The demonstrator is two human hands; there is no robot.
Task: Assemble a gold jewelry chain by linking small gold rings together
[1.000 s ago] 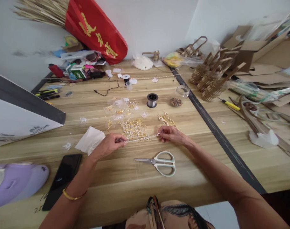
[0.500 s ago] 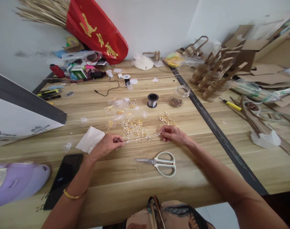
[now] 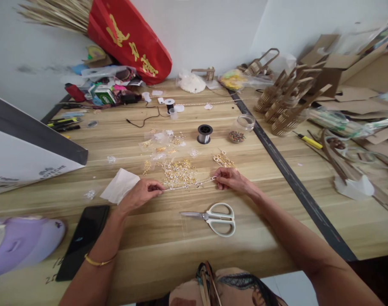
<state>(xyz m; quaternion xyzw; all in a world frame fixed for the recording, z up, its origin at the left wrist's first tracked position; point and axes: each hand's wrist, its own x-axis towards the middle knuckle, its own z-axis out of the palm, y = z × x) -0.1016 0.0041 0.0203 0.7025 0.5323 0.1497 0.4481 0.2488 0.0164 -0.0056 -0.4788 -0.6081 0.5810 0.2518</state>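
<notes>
I see from afar the left hand [image 3: 145,194] and right hand [image 3: 231,179] slightly farther apart than a second ago, each grip pinched closed on the thin strand [image 3: 187,185], exposing more of it beside the gold pieces [image 3: 180,169] on the worktop [image 3: 149,250].

Tabletop [image 3: 143,250]: smooth wood grain, low sheen. Near the front edge: scissors [image 3: 207,216], polished metal blades, smooth plastic-looking handles; smartphone [image 3: 82,242], glossy black screen. Midway between front and back edges: strand [image 3: 189,185], thin, glinting; findings [image 3: 178,172], shiny, gold-coloured, metallic-looking; sheet [image 3: 120,185], matt, paper-like. Along the back edge: red bag [image 3: 130,42], smooth, glossy.
</notes>
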